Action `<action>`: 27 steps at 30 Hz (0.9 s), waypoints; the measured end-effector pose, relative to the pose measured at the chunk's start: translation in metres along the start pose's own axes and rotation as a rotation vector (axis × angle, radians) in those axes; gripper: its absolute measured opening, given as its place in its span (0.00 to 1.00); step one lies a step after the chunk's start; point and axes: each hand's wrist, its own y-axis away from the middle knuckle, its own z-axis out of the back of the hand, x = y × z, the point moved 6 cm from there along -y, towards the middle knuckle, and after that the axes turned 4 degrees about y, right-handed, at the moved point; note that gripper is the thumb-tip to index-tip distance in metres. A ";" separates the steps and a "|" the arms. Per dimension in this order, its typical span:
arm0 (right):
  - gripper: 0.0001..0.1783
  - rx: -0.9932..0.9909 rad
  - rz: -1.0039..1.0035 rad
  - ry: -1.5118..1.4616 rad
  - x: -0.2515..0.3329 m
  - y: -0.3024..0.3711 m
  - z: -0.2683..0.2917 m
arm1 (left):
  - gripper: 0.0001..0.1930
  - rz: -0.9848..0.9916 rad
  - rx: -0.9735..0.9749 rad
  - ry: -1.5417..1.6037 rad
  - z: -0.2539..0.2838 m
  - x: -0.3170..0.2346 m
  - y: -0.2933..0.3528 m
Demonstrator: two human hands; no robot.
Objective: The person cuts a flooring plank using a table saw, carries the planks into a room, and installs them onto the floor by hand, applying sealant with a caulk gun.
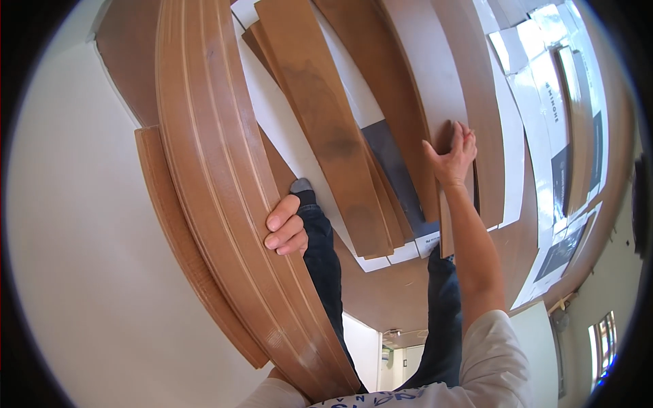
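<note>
My left hand point(287, 228) is wrapped round the edge of a long brown grooved board point(224, 149). The board stands upright in front of me on the left, and its lower end comes near my body. Only the fingertips show; the thumb is hidden behind it. My right hand point(454, 160) is spread over a pale-faced plank point(435, 68), thumb at its left edge and fingers toward its right edge. Whether it presses on the plank I cannot tell. Left of that plank lie a wide brown plank point(381, 81) and a stack of brown planks point(333, 136).
Another brown board point(197, 272) leans behind the grooved one, against the white wall point(81, 224). White packaging sheets point(513, 136) lie under the planks and to the right. A further brown plank point(578, 129) rests at the far right. My foot point(301, 187) is between the boards.
</note>
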 end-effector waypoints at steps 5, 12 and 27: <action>0.49 0.044 0.037 0.098 0.044 -0.026 -0.039 | 0.26 -0.067 -0.040 -0.031 -0.002 -0.014 0.014; 0.36 0.034 0.095 0.109 0.055 -0.011 -0.072 | 0.18 0.266 -0.044 0.184 0.011 -0.014 0.024; 0.43 0.619 -0.010 -0.238 0.147 0.048 -0.128 | 0.16 -0.174 -0.140 -0.007 -0.003 -0.036 0.033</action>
